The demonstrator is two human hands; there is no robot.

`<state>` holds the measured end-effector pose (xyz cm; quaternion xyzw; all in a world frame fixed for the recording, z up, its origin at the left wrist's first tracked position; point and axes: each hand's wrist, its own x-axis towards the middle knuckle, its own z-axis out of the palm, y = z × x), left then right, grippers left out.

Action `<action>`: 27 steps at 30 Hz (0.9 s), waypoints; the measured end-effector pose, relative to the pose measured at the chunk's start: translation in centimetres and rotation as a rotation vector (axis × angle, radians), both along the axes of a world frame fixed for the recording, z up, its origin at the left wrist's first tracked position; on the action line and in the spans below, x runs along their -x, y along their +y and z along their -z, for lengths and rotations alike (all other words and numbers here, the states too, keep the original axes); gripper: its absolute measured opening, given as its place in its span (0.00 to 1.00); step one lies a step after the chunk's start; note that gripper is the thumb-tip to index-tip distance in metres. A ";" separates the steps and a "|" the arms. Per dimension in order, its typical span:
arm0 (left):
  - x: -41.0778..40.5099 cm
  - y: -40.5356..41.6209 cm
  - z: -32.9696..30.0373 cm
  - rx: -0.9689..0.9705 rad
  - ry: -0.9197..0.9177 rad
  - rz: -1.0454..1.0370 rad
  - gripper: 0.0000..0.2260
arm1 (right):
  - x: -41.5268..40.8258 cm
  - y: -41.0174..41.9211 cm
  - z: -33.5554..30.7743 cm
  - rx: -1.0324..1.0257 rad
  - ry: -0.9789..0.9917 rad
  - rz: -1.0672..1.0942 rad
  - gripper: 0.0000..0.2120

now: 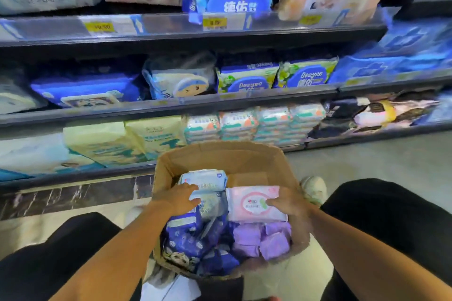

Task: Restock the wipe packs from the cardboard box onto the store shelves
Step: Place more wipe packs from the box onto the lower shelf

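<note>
Two hands down in the cardboard box (168, 168), on the floor between the knees and near the bottom shelf. Left hand (179, 199) laid over the light blue wipe pack (204, 178), fingers loosely spread on it, not clearly closed round it. Right hand (285, 203) on the right end of the pink wipe pack (252, 200), fingers over its face; a real grasp cannot be told.

Likely the picking step: packs being taken up, none yet lifted out. Next calls for a firm hold on each, a lift clear of the box walls, then a matching slot on the shelves (195, 105).

Counted: one pink pack, two light blue packs, several dark blue and purple ones nearer, number unclear. Three shelf tiers stocked.
</note>
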<state>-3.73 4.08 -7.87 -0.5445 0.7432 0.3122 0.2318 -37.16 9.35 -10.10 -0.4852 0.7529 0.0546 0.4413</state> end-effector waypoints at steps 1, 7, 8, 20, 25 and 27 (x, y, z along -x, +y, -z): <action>0.1 -0.4 0.6 -0.009 -0.013 -0.004 0.28 | 0.1 0.2 1.2 -0.036 -0.001 0.097 0.26; -0.5 -3.6 4.0 -0.026 -0.056 -0.159 0.29 | -1.2 0.4 6.6 -0.110 -0.006 0.390 0.50; -0.4 -4.1 4.5 -0.017 -0.030 -0.223 0.29 | -1.2 0.4 7.4 -0.108 -0.020 0.419 0.51; 0.5 -8.4 10.8 -0.165 0.144 -1.010 0.25 | -0.1 0.1 11.0 -0.118 -0.296 0.708 0.55; 0.5 -8.4 11.9 -0.314 0.209 -1.242 0.21 | -0.9 0.2 9.0 -0.075 -0.360 0.759 0.38; 0.6 -8.9 12.4 -0.299 0.210 -1.273 0.21 | -1.0 0.2 9.0 -0.090 -0.381 0.782 0.36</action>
